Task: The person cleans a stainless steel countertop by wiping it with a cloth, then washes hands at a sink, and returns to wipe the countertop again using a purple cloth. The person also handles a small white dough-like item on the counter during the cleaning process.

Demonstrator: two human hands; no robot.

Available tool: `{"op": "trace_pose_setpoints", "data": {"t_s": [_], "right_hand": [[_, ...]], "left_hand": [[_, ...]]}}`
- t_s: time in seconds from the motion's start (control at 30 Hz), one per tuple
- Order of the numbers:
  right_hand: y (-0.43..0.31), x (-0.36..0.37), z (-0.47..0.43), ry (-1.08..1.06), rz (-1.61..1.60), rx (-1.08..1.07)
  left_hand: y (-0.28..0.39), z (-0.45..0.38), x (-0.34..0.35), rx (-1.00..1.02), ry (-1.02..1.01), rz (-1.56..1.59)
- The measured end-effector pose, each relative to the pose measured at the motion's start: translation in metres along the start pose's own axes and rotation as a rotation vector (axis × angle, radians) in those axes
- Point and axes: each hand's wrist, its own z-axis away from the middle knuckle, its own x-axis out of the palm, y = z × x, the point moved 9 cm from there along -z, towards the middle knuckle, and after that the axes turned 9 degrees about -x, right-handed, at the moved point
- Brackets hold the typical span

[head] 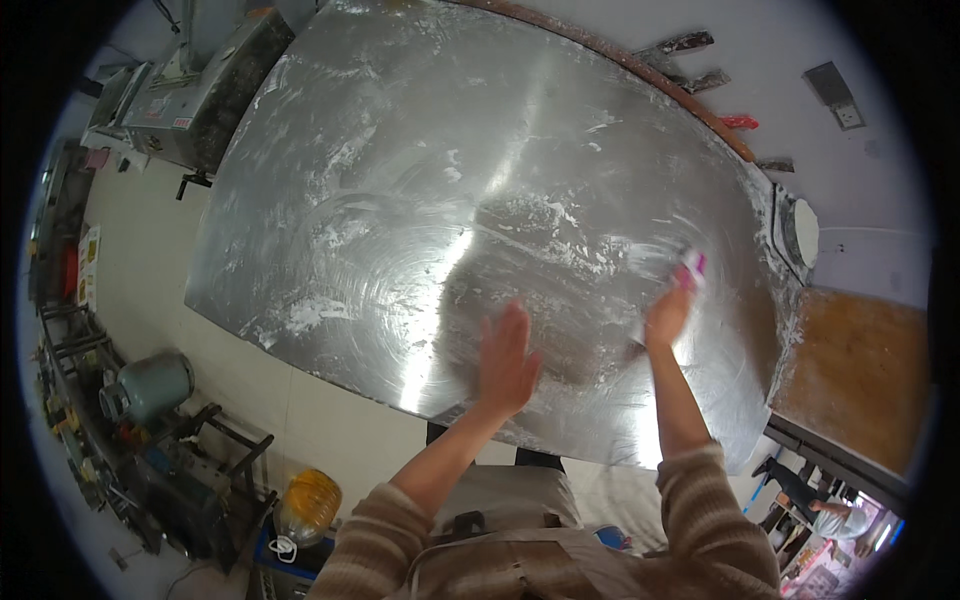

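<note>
A broad stainless-steel worktop [390, 135] lies before me, streaked and dusted with white powder that looks like flour. My left hand [508, 366] is held over its near part, fingers extended and holding nothing. Whether that palm touches the metal I cannot tell. Farther right, my right hand [670, 311] grips a small pink and white object [694, 268], too blurred to name surely. It is low over the worktop's right part, beside a patch of white smears [577, 244].
Along the far edge runs a long wooden rolling pin or rail [622, 56]. A steel machine with a crank [199, 97] stands at the left. A wooden board [851, 375] adjoins the right side. On the floor side are a gas cylinder [154, 386] and a plastic oil jug [309, 502]. Another person [832, 517] is at lower right.
</note>
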Motion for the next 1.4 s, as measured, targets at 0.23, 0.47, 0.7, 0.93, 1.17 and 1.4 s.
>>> {"op": "trace_pose_setpoints", "data": {"t_s": [0.23,0.47,0.7,0.93,1.17,1.4], "right_hand": [[-0.320,0.035,-0.092,-0.237,-0.214,-0.148],[-0.382,0.024,-0.089,-0.199,-0.317,-0.814],[-0.062,-0.025,-0.007,-0.212,-0.112,-0.291],[0.014,-0.079,0.166,-0.051,-0.015,0.268],[-0.251,0.001,0.057,-0.381,0.038,0.063],[-0.398,-0.009,0.020,-0.218,-0.452,-0.452]], "left_hand": [[-0.151,0.018,-0.175,-0.291,0.309,-0.161],[-0.205,0.012,-0.224,-0.219,0.347,-0.559],[-0.209,0.001,-0.222,-0.172,0.283,-0.617],[-0.206,0.003,-0.224,-0.210,0.263,-0.622],[-0.198,0.002,-0.222,-0.191,0.257,-0.669],[-0.207,0.005,-0.219,-0.157,0.292,-0.641]]}}
